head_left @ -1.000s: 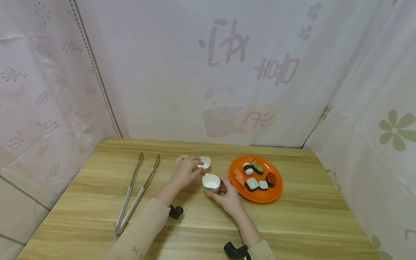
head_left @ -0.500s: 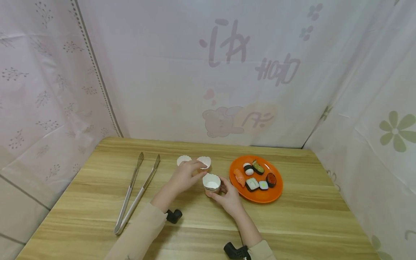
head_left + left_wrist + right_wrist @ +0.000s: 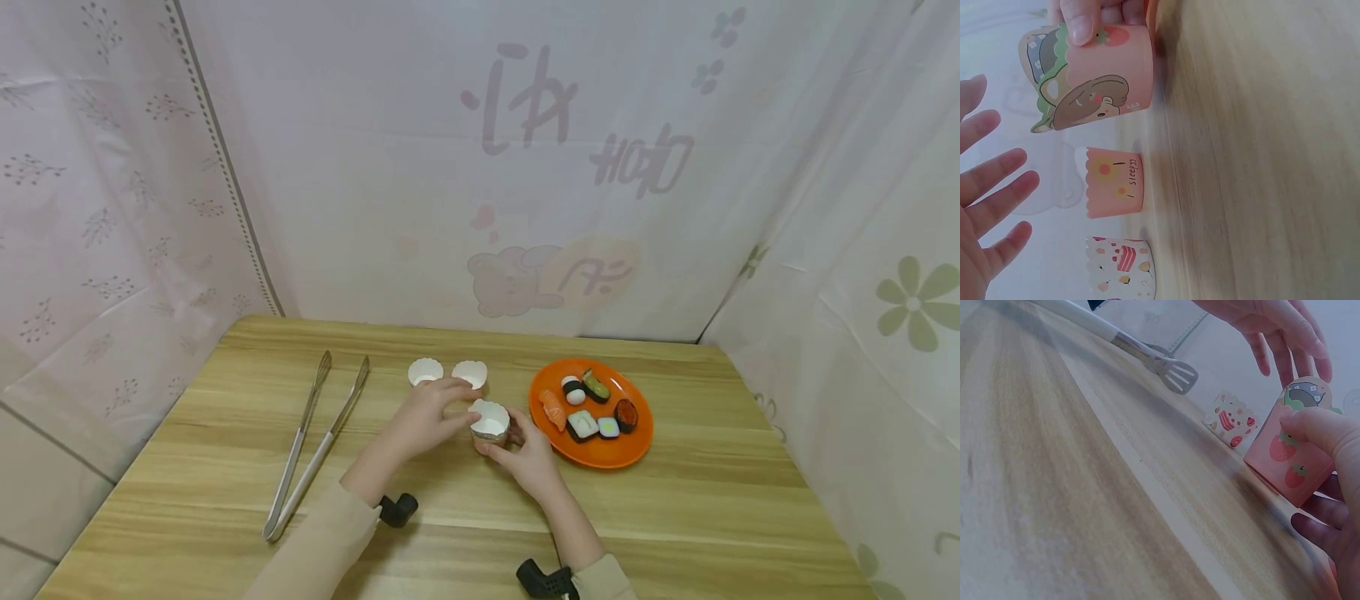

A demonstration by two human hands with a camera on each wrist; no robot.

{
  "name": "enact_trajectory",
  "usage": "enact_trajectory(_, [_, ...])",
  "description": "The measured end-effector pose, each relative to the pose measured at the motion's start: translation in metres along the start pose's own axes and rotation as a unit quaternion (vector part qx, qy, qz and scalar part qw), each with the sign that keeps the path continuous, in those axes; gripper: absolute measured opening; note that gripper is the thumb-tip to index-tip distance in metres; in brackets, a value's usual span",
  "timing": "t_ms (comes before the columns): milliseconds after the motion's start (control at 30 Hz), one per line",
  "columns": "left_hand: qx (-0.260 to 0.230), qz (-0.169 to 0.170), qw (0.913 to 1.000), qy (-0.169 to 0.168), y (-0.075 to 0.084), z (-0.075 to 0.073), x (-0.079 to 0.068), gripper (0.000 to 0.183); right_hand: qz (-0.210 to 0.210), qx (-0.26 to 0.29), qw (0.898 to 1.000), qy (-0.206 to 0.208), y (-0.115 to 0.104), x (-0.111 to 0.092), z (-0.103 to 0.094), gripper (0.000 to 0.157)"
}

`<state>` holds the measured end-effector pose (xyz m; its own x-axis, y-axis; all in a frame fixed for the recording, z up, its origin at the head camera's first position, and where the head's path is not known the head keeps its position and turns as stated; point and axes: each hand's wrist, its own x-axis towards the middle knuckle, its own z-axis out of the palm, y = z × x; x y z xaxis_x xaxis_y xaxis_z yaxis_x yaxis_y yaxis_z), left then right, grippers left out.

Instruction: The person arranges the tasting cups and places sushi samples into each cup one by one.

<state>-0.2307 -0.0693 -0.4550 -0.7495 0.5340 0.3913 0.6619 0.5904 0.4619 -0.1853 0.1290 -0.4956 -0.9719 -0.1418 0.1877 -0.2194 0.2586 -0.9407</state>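
Head view: L hand [image 3: 423, 423] has been drawn back slightly vs approx 1 s ago, so left rear cup [image 3: 425, 372] is now mostly uncovered, while right rear cup [image 3: 469, 369] is partly hidden by its fingers; work now seems centred on held cup [image 3: 491, 433], kept in R hand [image 3: 531, 458] betw. L hand and orange plate [image 3: 600, 457] – whether its base is on the table [image 3: 675, 517] can't be told; lettering [image 3: 640, 162] on back cloth [image 3: 337, 208] looks like "HO…", rest unsure

Left wrist view: L hand's fingers are spread wide, nothing gripped; "sleepy" or sim. can be read on right rear cup, only an "E" on held cup; left rear cup has cake print [image 3: 1125, 257], no text made out

Right wrist view: held cup is clasped betw. R hand's thumb and fingers – strawberry print [image 3: 1282, 449] shown, no brand seen
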Motion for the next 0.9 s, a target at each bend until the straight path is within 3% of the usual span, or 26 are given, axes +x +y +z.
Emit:
enact_trajectory(300, [0.001,-0.003,0.9997,-0.024,0.006,0.002,-0.007,0.036,0.009,-0.011,1.0,0.006,0.0,0.0,0.0,0.061])
enact_trajectory(633, [-0.002,0.02,0.9996,-0.017,0.006,0.008,-0.01,0.032,0.012,-0.012,1.0,0.007,-0.002,0.0,0.001,0.059])
enact_trajectory(900, [0.0,0.011,0.9997,-0.024,0.006,0.012,-0.013,0.027,0.007,-0.019,1.0,0.02,0.028,0.007,0.004,0.062])
